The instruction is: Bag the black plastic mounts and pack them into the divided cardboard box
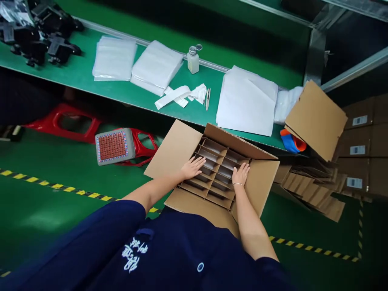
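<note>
An open cardboard box stands in front of my body, its flaps folded outward. Inside it sits a cardboard divider that forms two columns of narrow compartments. My left hand lies flat over the divider's left side, fingers stretched out and pointing right. At the divider's right side, near the right flap, my right hand rests with its fingers extended. Neither hand grips anything. What lies at the bottom of the compartments is too dark to make out.
A green workbench beyond the box bears stacks of white sheets, a pump bottle, tweezers and black parts. Left are red stools; right are flattened cardboard, blue and orange tape rolls and stacked cartons.
</note>
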`<state>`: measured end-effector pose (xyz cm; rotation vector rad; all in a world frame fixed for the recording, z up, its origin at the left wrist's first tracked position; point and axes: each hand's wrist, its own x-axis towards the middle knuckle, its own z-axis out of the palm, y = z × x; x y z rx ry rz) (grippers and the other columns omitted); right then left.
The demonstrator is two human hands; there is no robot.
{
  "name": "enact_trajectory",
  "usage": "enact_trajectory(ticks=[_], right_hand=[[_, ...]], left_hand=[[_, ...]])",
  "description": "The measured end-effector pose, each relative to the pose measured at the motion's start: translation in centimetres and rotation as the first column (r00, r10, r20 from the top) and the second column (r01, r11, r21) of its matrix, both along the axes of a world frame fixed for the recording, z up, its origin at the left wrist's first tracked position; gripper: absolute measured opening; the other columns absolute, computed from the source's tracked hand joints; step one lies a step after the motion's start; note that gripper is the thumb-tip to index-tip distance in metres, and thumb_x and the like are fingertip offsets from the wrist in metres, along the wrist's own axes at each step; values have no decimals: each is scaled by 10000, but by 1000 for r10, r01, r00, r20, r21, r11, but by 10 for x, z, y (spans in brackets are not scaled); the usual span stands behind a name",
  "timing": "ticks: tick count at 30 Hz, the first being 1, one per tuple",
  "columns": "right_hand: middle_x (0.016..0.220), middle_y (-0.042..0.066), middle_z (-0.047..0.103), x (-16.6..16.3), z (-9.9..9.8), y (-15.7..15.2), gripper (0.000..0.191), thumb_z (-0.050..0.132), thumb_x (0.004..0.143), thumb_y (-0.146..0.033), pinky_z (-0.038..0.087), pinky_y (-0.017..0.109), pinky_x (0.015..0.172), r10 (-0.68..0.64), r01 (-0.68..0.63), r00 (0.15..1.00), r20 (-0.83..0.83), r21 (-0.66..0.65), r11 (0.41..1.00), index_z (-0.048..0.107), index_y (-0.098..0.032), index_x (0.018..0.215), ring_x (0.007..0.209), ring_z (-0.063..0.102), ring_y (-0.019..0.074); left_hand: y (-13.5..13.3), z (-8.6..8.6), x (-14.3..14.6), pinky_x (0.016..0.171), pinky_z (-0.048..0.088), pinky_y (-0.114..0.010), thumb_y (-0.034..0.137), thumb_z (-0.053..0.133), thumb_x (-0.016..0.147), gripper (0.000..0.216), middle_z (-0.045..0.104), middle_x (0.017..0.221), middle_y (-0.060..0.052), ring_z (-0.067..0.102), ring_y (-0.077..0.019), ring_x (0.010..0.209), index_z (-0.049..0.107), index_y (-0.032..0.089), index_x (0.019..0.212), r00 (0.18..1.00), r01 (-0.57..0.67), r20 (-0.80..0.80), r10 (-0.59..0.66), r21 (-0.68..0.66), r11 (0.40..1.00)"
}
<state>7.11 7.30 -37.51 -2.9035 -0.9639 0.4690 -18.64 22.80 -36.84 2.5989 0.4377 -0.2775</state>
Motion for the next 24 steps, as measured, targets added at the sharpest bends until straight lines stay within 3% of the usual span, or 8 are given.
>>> enact_trajectory(ticks=[6, 10, 13, 15, 17, 19, 21, 24], right_hand=[[1616, 107, 159, -31, -8, -5, 593, 296, 974, -423, 153, 586, 1154, 69, -69, 997, -20, -33, 997, 246, -220, 1529, 1482, 152, 290], [1616, 170, 101, -36, -5, -5, 617, 278, 981, -402, 134, 650, 1121, 121, -122, 992, -26, -48, 991, 174, -171, 1543, 1482, 122, 332], [1605, 199, 126, -47, 6, -9, 640, 296, 977, -391, 131, 672, 1108, 262, -265, 961, -84, -28, 964, 150, -133, 1545, 1480, 119, 356], [1607, 135, 182, -65, 9, -14, 652, 393, 951, -426, 116, 603, 1151, 443, -446, 882, -158, 19, 895, 220, -195, 1535, 1486, 127, 317], [1601, 58, 237, -85, 6, -18, 667, 509, 901, -468, 123, 500, 1185, 619, -619, 750, -232, 82, 781, 307, -276, 1506, 1487, 155, 267], [1596, 43, 250, -101, 1, -20, 679, 556, 877, -477, 145, 466, 1187, 721, -719, 634, -280, 129, 683, 333, -295, 1493, 1481, 186, 251], [1601, 76, 221, -109, -3, -22, 684, 536, 895, -457, 152, 498, 1180, 759, -757, 580, -296, 148, 636, 302, -260, 1507, 1478, 195, 267], [1597, 107, 211, -108, 2, -23, 676, 514, 911, -436, 158, 534, 1170, 773, -769, 569, -281, 150, 621, 292, -220, 1512, 1475, 202, 285]], left_hand=[[-12, -2, -20, 1201, 149, -406, 456, 497, 915, 582, 371, 1542, -16, 289, -209, 1451, 383, 317, 1468, 917, 398, 45, -395, -140, 907], [-17, -6, -23, 1196, 132, -473, 393, 477, 929, 566, 345, 1552, -51, 270, -243, 1458, 377, 282, 1475, 900, 434, 50, -432, -170, 885], [-17, -2, -28, 1200, 142, -447, 416, 468, 924, 558, 388, 1531, -31, 296, -212, 1448, 384, 314, 1466, 875, 483, 78, -478, -209, 850], [-18, -2, -34, 1206, 142, -400, 414, 459, 919, 525, 441, 1499, 12, 316, -165, 1437, 409, 375, 1440, 844, 534, 114, -525, -285, 796], [-19, -7, -40, 1212, 119, -381, 381, 446, 912, 513, 464, 1480, 39, 326, -140, 1431, 418, 413, 1424, 824, 559, 134, -550, -350, 752], [-21, -14, -44, 1216, 110, -391, 340, 438, 903, 529, 464, 1478, 35, 344, -143, 1422, 416, 409, 1426, 828, 550, 122, -547, -367, 751], [-24, -19, -45, 1217, 115, -402, 309, 441, 893, 545, 461, 1480, 24, 357, -152, 1416, 418, 390, 1431, 835, 538, 109, -540, -372, 756], [-26, -12, -45, 1220, 90, -413, 308, 435, 897, 552, 455, 1485, 19, 347, -161, 1422, 404, 370, 1444, 834, 540, 98, -543, -351, 765]])
